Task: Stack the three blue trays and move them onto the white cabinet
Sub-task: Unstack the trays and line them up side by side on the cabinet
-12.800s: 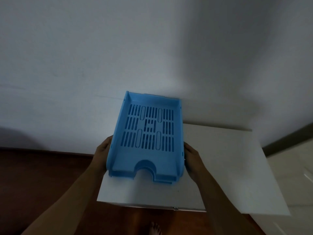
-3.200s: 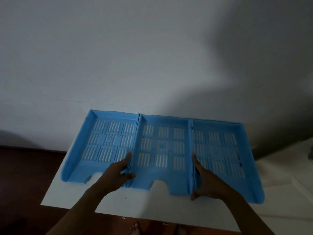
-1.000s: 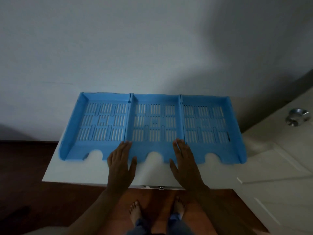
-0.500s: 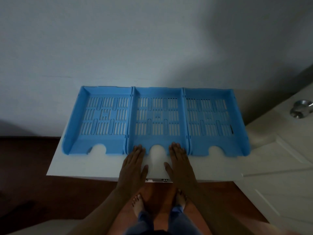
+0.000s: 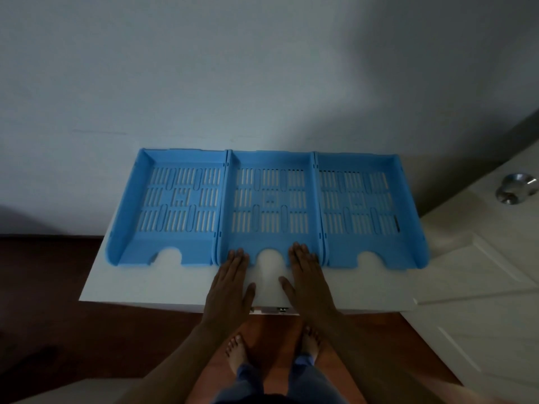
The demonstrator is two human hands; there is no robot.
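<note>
While flat, empty hands rest at middle tray front: light, stiff, slick plastic; take by side walls.

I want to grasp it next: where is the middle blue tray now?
The middle blue tray lies on the white cabinet, between two other trays, with both hands at its front edge.

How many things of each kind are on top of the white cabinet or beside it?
Blue trays: 3, side by side: left tray, middle tray, right tray
White cabinet: 1
Door knob: 1
Hands: 2, left hand and right hand, flat, holding nothing
Total: 7
</note>
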